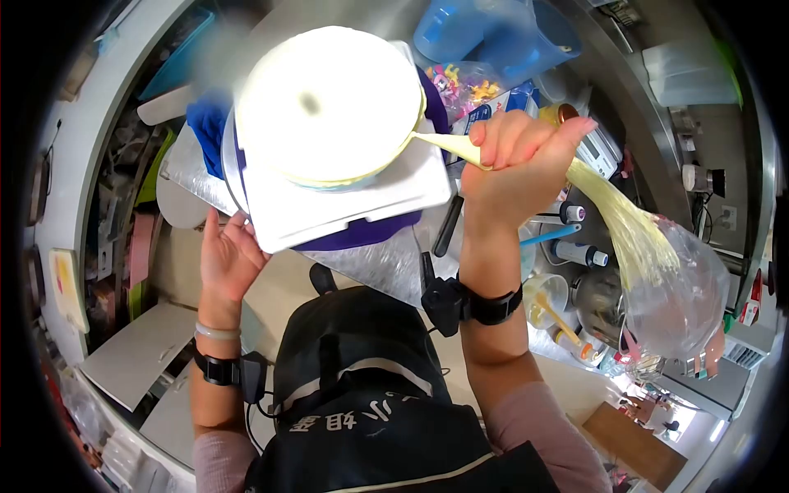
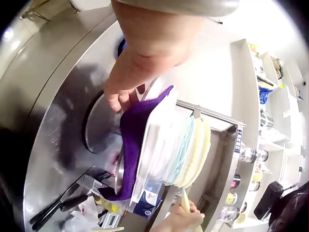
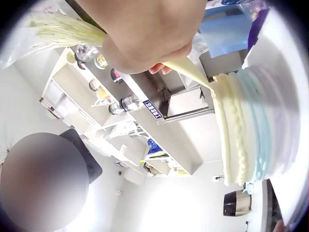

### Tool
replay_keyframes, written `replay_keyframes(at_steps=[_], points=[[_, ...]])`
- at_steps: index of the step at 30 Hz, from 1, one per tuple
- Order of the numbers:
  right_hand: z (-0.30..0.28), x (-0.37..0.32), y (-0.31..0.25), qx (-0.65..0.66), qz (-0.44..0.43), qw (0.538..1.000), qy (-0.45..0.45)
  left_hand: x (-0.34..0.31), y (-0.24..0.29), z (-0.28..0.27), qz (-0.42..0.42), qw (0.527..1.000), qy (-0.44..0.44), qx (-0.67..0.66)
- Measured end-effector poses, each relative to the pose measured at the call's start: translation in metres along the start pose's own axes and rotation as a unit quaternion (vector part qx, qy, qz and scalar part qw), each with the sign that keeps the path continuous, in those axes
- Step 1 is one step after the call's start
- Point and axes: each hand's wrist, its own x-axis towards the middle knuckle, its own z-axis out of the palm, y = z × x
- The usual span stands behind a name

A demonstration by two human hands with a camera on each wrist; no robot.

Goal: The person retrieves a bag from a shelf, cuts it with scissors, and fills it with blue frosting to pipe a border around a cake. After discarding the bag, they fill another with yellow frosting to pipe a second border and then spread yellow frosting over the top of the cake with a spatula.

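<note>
A round cake [image 1: 329,99] with a pale, brightly lit top sits on a white board [image 1: 403,197]. Its side carries yellow, blue and lilac cream bands [image 3: 260,125] in the right wrist view. Under the board lies a purple cloth [image 2: 133,140] over a turntable. My right hand [image 1: 514,164] grips a piping bag [image 1: 625,205] of pale yellow cream, its tip right at the cake's upper edge. At the board's near left corner is my left hand [image 1: 228,255], fingers extended, fingertips at the turntable's edge beside the cloth in the left wrist view.
Blue jugs [image 1: 534,37] and a bag of colourful pieces [image 1: 460,86] stand behind the cake. To the right are a scale [image 1: 600,152], bottles [image 1: 579,252], a black-handled tool [image 1: 448,226] and a cup [image 1: 546,296]. A blue cloth [image 1: 207,131] lies at the left.
</note>
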Motion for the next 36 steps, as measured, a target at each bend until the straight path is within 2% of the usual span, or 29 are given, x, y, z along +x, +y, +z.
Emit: replay_keyframes(at_steps=[1, 2, 3, 5, 9, 10, 11, 13, 14, 15, 17, 18, 19, 21, 22, 24, 27, 31, 36], points=[[0.0, 0.002, 0.0, 0.0, 0.0, 1.0, 0.001, -0.001, -0.006, 0.006, -0.007, 1.0, 0.014, -0.022], [-0.001, 0.004, 0.0, 0.001, 0.009, 1.0, -0.007, -0.002, -0.012, 0.022, 0.001, 0.993, 0.112, -0.027], [0.0, 0.006, -0.001, 0.002, 0.017, 1.0, -0.015, -0.003, -0.014, 0.021, 0.001, 0.993, 0.112, -0.028], [0.002, 0.01, -0.001, -0.012, 0.014, 1.0, -0.018, -0.003, -0.019, 0.018, -0.015, 0.999, 0.026, 0.014], [0.012, 0.016, 0.004, -0.043, 0.005, 0.998, -0.052, -0.01, -0.026, 0.024, -0.005, 0.999, 0.038, -0.023], [0.01, 0.017, 0.0, -0.068, 0.013, 0.994, -0.09, -0.006, -0.027, -0.002, -0.005, 0.988, -0.143, -0.063], [0.011, 0.017, -0.008, -0.067, 0.016, 0.993, -0.092, -0.01, -0.026, 0.007, -0.002, 0.988, -0.141, -0.063], [0.022, 0.017, -0.031, 0.062, 0.063, 0.995, -0.043, -0.017, -0.023, 0.031, -0.003, 0.995, 0.097, -0.021], [0.03, 0.015, -0.04, 0.054, 0.055, 0.997, 0.018, -0.019, -0.021, 0.03, -0.013, 0.996, 0.093, -0.009], [0.031, 0.009, -0.042, 0.052, 0.058, 0.997, 0.014, -0.021, -0.021, 0.029, -0.009, 0.995, 0.094, -0.013], [0.025, -0.001, -0.036, -0.016, 0.017, 0.998, -0.059, -0.02, -0.024, 0.03, -0.024, 0.994, 0.107, -0.013], [0.024, -0.004, -0.03, 0.076, 0.034, 0.979, -0.186, -0.02, -0.025, 0.027, -0.022, 0.997, 0.071, -0.024], [0.024, -0.007, -0.025, 0.074, 0.034, 0.979, -0.188, -0.022, -0.025, 0.027, -0.021, 0.997, 0.07, -0.026], [0.043, -0.019, -0.013, 0.033, 0.088, 0.973, -0.21, -0.021, -0.023, 0.028, -0.015, 0.997, 0.065, -0.042], [0.052, -0.026, -0.007, 0.03, 0.087, 0.972, -0.214, -0.021, -0.023, 0.026, -0.013, 0.997, 0.061, -0.045], [0.066, -0.036, 0.001, -0.146, 0.047, 0.965, -0.211, -0.021, -0.024, 0.023, -0.02, 0.997, 0.059, -0.053], [0.065, -0.035, 0.0, -0.232, 0.027, 0.949, -0.211, -0.021, -0.023, 0.023, -0.02, 0.997, 0.043, -0.061], [0.053, -0.007, -0.006, -0.258, 0.039, 0.947, -0.185, -0.02, -0.02, 0.019, -0.016, 0.996, 0.059, -0.059], [0.066, 0.037, -0.002, -0.294, 0.056, 0.939, -0.171, -0.019, -0.015, 0.018, -0.018, 0.997, 0.061, -0.048]])
